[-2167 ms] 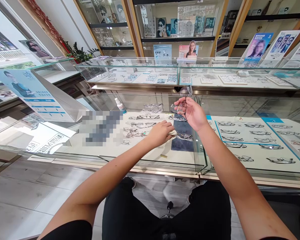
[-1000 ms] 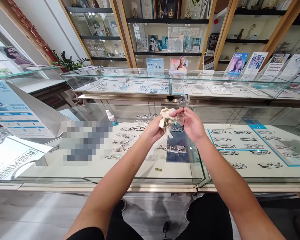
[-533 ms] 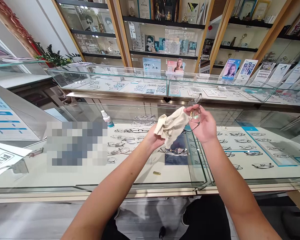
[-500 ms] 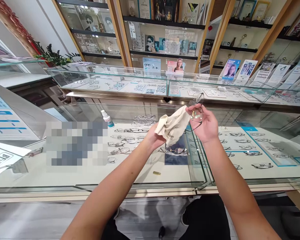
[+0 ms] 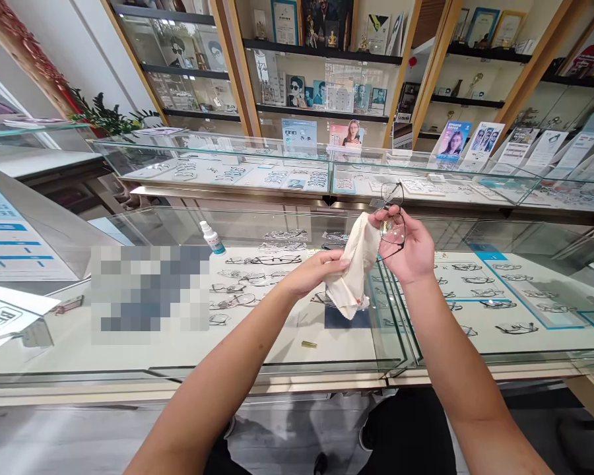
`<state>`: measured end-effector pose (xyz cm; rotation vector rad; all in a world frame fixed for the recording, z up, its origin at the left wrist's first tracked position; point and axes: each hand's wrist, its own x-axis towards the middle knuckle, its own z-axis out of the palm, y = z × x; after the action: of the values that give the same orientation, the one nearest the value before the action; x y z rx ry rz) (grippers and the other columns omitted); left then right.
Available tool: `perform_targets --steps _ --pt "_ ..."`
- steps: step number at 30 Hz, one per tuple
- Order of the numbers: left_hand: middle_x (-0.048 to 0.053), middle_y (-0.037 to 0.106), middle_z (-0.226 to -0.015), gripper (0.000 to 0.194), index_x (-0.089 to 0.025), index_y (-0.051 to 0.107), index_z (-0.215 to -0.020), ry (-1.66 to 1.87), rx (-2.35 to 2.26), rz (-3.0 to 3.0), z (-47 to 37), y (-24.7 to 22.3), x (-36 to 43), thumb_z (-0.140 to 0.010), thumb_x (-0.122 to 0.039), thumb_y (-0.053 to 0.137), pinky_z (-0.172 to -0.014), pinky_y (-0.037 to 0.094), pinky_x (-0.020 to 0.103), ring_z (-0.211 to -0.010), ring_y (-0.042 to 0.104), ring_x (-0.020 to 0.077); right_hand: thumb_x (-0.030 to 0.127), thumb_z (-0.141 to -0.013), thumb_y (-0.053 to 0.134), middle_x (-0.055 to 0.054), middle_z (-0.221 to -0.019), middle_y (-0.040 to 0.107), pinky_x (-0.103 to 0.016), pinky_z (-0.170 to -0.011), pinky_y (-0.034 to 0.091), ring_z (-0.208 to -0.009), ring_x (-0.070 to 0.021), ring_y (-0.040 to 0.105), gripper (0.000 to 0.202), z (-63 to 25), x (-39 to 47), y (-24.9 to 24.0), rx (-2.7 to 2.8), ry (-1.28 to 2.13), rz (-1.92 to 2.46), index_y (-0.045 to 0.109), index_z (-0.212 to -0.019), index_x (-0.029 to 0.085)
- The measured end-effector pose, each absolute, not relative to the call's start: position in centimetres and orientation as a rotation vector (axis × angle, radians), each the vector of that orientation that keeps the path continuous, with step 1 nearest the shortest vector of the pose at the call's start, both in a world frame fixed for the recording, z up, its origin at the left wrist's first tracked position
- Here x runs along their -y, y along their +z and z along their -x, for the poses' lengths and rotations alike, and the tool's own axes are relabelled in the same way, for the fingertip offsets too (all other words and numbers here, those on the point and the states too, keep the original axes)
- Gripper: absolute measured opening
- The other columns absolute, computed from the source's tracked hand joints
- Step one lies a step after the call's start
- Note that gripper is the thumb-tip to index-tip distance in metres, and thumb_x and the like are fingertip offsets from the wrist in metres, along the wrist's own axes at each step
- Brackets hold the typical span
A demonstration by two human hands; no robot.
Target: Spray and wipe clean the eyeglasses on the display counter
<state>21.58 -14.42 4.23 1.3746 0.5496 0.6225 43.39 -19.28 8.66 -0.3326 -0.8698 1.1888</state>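
Note:
My left hand [image 5: 321,269] pinches a cream cloth [image 5: 352,274] with a zigzag edge, which hangs down over the glass counter. Beside it on the right, my right hand [image 5: 410,247] grips a pair of thin dark-framed glasses [image 5: 393,227] by the middle. One lens stands above my fingers and the other lies in front of my palm, a temple sticking out below. The top of the cloth touches or nearly touches my right fingertips. Both hands are above the display case.
A white spray bottle [image 5: 212,237] stands on the glass counter [image 5: 277,368] at the left. Rows of eyeglasses lie under the glass, with a small gold piece [image 5: 309,344] near the front. A leaning sign [image 5: 17,231] is at far left. Another display case [image 5: 228,173] runs behind.
My left hand has shifted slightly right and changed its hold on the cloth, which now hangs longer and lower. The glasses have turned a little in my right hand, showing the lower lens more.

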Motion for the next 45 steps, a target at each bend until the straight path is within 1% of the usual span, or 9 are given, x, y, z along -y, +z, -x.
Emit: perform_targets --steps 3,5,9,13,18,24,27,35,45 --pt "0.005 0.078 -0.095 0.057 -0.015 0.078 -0.103 0.733 -0.537 -1.557 -21.2 5.1 15.0 -0.071 -0.057 0.1 -0.076 0.054 0.028 -0.083 0.071 0.0199 0.034 -0.098 0.067 -0.004 -0.099 0.084 -0.052 -0.116 0.064 -0.108 -0.0254 0.083 0.012 -43.5 19.5 8.8 0.879 1.181 0.332 0.076 -0.097 0.025" --pt "0.007 0.078 -0.097 0.058 -0.016 0.077 -0.106 0.746 -0.499 -1.623 -20.9 5.5 15.1 -0.078 -0.063 0.093 -0.075 0.055 0.03 -0.085 0.072 0.0222 0.035 -0.098 0.067 -0.004 -0.099 0.084 -0.051 -0.115 0.064 -0.108 -0.025 0.083 0.012 -43.6 19.7 9.0 0.873 1.175 0.337 0.076 -0.097 0.026" --pt "0.008 0.074 -0.091 0.056 -0.014 0.075 -0.086 0.798 -0.496 -1.85 -20.3 6.0 15.3 -0.098 -0.069 0.071 -0.074 0.05 0.029 -0.082 0.066 0.019 0.036 -0.097 0.067 -0.003 -0.097 0.083 -0.048 -0.115 0.064 -0.106 -0.0241 0.082 0.013 -43.7 19.9 9.4 0.875 1.14 0.341 0.075 -0.095 0.027" --pt "0.008 0.077 -0.098 0.042 -0.015 0.08 -0.097 0.787 -0.463 -1.966 -20.1 6.3 15.3 -0.093 -0.057 0.082 -0.088 0.051 0.033 -0.093 0.067 0.0216 0.036 -0.098 0.067 -0.003 -0.095 0.082 -0.05 -0.119 0.062 -0.103 -0.0238 0.083 0.012 -43.6 20.1 9.6 0.863 1.104 0.345 0.074 -0.093 0.027" --pt "0.007 0.075 -0.102 0.041 -0.015 0.078 -0.104 0.66 -0.451 -1.954 -19.9 6.7 15.5 -0.082 -0.046 0.093 -0.088 0.052 0.03 -0.095 0.066 0.0213 0.035 -0.098 0.067 -0.001 -0.095 0.083 -0.055 -0.123 0.059 -0.104 -0.0246 0.083 0.011 -43.7 20.1 9.6 0.864 1.104 0.323 0.074 -0.094 0.028" --pt "0.004 0.066 -0.084 0.048 -0.015 0.073 -0.092 0.652 -0.475 -1.822 -19.7 7.3 15.8 -0.096 -0.063 0.075 -0.068 0.045 0.026 -0.075 0.057 0.0156 0.031 -0.098 0.068 -0.002 -0.096 0.083 -0.053 -0.122 0.061 -0.105 -0.0242 0.083 0.008 -44.5 19.9 9.5 0.817 1.091 0.293 0.075 -0.094 0.028" --pt "0.003 0.061 -0.08 0.055 -0.015 0.072 -0.086 0.694 -0.507 -1.762 -19.1 7.4 15.6 -0.093 -0.069 0.076 -0.063 0.041 0.025 -0.072 0.053 0.0144 0.029 -0.097 0.069 -0.001 -0.095 0.083 -0.049 -0.123 0.061 -0.108 -0.023 0.083 0.007 -45.2 19.5 9.4 0.785 1.063 0.284 0.075 -0.094 0.028" --pt "-0.001 0.049 -0.067 0.055 -0.015 0.066 -0.071 0.679 -0.484 -1.709 -17.0 8.1 14.8 -0.081 -0.064 0.089 -0.054 0.032 0.022 -0.061 0.041 0.0096 0.029 -0.096 0.068 -0.002 -0.095 0.085 -0.044 -0.116 0.064 -0.103 -0.0215 0.084 0.009 -44.9 18.1 8.6 0.79 1.162 0.33 0.076 -0.095 0.024" --pt "0.001 0.055 -0.071 0.05 -0.014 0.072 -0.076 0.426 -0.477 -1.868 -15.8 10.1 14.9 -0.087 -0.061 0.084 -0.051 0.033 0.022 -0.062 0.046 0.0108 0.029 -0.097 0.068 -0.005 -0.095 0.086 -0.038 -0.108 0.067 -0.101 -0.0209 0.085 0.012 -45.2 17.0 7.9 0.761 1.186 0.409 0.076 -0.096 0.021"
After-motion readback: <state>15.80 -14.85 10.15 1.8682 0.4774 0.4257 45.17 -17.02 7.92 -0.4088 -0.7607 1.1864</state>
